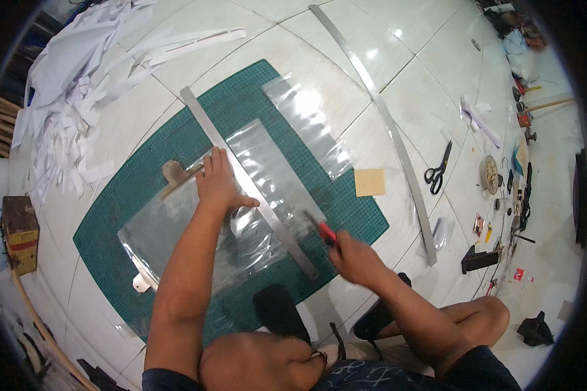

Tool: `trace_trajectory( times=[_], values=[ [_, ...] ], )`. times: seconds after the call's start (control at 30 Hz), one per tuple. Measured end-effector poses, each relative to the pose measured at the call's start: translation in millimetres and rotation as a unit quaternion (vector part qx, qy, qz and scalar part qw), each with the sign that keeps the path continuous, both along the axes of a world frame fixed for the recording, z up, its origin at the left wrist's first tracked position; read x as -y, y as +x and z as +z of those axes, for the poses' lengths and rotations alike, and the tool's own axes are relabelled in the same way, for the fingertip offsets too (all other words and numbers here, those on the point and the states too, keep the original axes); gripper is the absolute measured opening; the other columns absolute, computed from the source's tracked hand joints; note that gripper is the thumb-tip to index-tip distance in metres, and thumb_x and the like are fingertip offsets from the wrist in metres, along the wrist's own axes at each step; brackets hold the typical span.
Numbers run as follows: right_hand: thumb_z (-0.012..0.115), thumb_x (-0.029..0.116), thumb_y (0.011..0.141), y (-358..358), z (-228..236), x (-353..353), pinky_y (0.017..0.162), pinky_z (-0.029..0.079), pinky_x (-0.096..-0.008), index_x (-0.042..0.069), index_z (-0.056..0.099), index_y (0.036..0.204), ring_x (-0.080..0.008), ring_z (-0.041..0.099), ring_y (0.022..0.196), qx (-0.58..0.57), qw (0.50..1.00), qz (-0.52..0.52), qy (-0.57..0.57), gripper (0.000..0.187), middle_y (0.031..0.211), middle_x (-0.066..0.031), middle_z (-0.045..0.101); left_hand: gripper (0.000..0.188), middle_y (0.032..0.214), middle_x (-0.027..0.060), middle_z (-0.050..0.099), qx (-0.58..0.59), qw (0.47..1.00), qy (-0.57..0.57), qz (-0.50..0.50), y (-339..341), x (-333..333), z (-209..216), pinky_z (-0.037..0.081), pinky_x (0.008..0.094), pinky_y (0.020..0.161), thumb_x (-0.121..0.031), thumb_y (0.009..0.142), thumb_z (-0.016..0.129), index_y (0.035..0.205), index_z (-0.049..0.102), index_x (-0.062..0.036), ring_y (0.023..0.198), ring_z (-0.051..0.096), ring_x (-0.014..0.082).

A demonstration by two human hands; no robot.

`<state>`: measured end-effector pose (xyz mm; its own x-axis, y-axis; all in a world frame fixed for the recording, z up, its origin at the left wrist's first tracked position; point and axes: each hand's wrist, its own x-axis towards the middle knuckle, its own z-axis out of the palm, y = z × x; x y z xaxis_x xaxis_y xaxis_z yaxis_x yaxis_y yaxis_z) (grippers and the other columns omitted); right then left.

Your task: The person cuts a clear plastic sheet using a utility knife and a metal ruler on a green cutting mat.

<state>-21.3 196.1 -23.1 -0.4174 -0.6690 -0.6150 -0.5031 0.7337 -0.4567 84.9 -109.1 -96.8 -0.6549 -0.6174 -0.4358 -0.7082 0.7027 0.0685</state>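
Observation:
My left hand (219, 186) presses down with spread fingers on a metal ruler (241, 171), the thumb reaching across it. Under the ruler lies a clear plastic sheet (195, 251) on a green cutting mat (241, 85). A bulldog clip (173, 176) grips the sheet's far edge, and a second clip (143, 277) its near left corner. My right hand (359, 260) is closed around a red-handled utility knife (327, 232), to the right of the ruler. The knife's tip points toward the sheet; whether it touches is unclear. A separate clear plastic strip (306, 127) lies farther right.
A yellow paper square (370, 182) lies at the mat's right edge. Beyond it are a long metal strip (385, 114) and black scissors (440, 171). White paper scraps (72, 78) heap at the far left, near a wooden box (21, 234). Assorted small tools line the right side.

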Motion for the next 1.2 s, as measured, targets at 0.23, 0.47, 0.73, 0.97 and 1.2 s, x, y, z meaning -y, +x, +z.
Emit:
trace_trajectory(
  times=[0.23, 0.47, 0.73, 0.97, 1.2],
  values=[
    [0.077, 0.024, 0.082, -32, -101, 93, 0.086, 0.046, -0.0469, -0.001, 0.052, 0.105, -0.0413, 0.055, 0.099, -0.157, 0.955, -0.105, -0.228, 0.042, 0.102, -0.0219, 0.055, 0.153, 0.163, 0.0218, 0.018, -0.025, 1.0, 0.004, 0.002, -5, -6, 3, 0.03, 0.0559, 0.115, -0.066, 0.042, 0.091, 0.155, 0.016, 0.0047, 0.15, 0.021, 0.0395],
    [0.075, 0.024, 0.081, -16, -96, 108, 0.081, 0.049, -0.0546, 0.002, 0.049, 0.107, -0.0477, 0.061, 0.097, -0.065, 0.959, -0.202, -0.185, 0.044, 0.101, -0.0268, 0.06, 0.154, 0.164, 0.0213, 0.016, -0.019, 1.0, 0.009, 0.006, 4, -1, -2, 0.026, 0.055, 0.116, -0.068, 0.041, 0.089, 0.156, 0.015, 0.004, 0.15, 0.021, 0.0384],
    [0.069, 0.023, 0.088, -36, -78, 113, 0.068, 0.047, -0.0553, 0.006, 0.047, 0.103, -0.0475, 0.065, 0.083, -0.128, 0.963, -0.081, -0.223, 0.031, 0.087, -0.0249, 0.066, 0.154, 0.163, 0.0206, 0.019, -0.02, 1.0, 0.015, 0.005, 1, -1, -1, 0.026, 0.0538, 0.116, -0.068, 0.042, 0.089, 0.157, 0.015, 0.0027, 0.15, 0.021, 0.0366],
    [0.067, 0.026, 0.09, -150, -67, 132, 0.071, 0.048, -0.0552, 0.006, 0.046, 0.108, -0.0502, 0.063, 0.085, -0.123, 0.95, -0.098, -0.27, 0.035, 0.088, -0.0269, 0.066, 0.154, 0.163, 0.0206, 0.019, -0.022, 1.0, 0.013, 0.004, -4, -3, -1, 0.025, 0.0539, 0.117, -0.068, 0.042, 0.089, 0.157, 0.015, 0.0028, 0.15, 0.021, 0.0365],
    [0.069, 0.026, 0.089, -166, -89, 142, 0.077, 0.048, -0.0544, 0.004, 0.047, 0.108, -0.0481, 0.063, 0.092, -0.154, 0.965, -0.116, -0.179, 0.037, 0.095, -0.0251, 0.066, 0.154, 0.164, 0.021, 0.018, -0.018, 1.0, 0.003, -0.006, 2, 0, -1, 0.026, 0.0536, 0.116, -0.072, 0.043, 0.087, 0.157, 0.014, 0.003, 0.151, 0.02, 0.0367]
  ],
)
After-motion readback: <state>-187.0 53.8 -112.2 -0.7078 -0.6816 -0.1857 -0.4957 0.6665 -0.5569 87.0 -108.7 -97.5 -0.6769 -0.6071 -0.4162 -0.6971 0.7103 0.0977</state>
